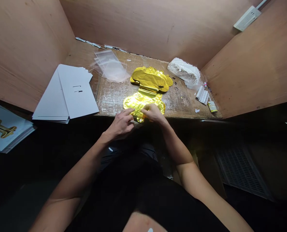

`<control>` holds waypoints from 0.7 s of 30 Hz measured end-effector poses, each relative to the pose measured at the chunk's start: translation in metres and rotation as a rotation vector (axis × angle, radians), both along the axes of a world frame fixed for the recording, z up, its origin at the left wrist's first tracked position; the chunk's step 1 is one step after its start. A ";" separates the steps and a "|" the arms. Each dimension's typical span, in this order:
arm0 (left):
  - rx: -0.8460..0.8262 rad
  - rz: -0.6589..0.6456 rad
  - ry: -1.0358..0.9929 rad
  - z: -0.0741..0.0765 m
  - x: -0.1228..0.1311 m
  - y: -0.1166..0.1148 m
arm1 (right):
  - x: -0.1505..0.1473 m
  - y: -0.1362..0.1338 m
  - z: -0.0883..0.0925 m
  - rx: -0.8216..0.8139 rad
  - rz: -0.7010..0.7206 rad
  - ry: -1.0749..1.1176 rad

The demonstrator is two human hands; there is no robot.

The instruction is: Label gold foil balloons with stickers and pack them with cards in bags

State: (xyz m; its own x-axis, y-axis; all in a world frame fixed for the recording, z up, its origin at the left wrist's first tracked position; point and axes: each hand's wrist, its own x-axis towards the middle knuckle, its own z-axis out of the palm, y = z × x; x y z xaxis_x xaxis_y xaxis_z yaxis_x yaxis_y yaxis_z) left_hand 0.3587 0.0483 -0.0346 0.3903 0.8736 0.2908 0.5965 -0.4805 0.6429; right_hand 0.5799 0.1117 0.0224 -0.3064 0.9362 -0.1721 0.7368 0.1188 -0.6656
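A flat gold foil balloon (143, 100) lies at the front edge of the taped wooden bench (109, 93). My left hand (120, 124) pinches its near end, fingers curled on the foil. My right hand (153, 112) presses on the same end from the right, fingers closed on the foil. Behind it sits a pile of more gold foil balloons (150, 79).
A stack of white cards (68, 93) lies at the left, clear plastic bags (111, 66) behind it. A bag of white straws (184, 72) and small packets (202, 95) sit at the right. Wooden walls enclose the bench. Printed cards with a gold shape (3, 129) lie far left.
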 end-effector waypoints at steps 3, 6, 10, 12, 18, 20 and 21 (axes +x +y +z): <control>0.014 -0.023 0.149 -0.009 -0.001 0.004 | -0.002 0.005 -0.001 0.057 -0.060 -0.383; 0.033 -0.030 0.177 -0.012 -0.002 0.005 | 0.002 0.000 -0.001 0.228 -0.170 -0.574; 0.042 -0.028 0.182 -0.009 -0.005 0.005 | 0.014 0.003 -0.010 0.399 0.122 -0.448; 0.044 -0.033 0.185 -0.007 -0.005 0.004 | 0.017 0.008 -0.018 0.357 0.259 -0.369; 0.179 -0.138 0.142 -0.008 0.007 -0.003 | 0.018 0.021 -0.016 0.184 0.285 -0.141; 0.142 -0.187 0.141 -0.011 0.012 -0.002 | 0.026 0.038 -0.001 0.158 0.312 -0.093; 0.113 -0.199 0.121 -0.011 0.013 -0.001 | 0.034 0.051 0.009 0.150 0.302 -0.087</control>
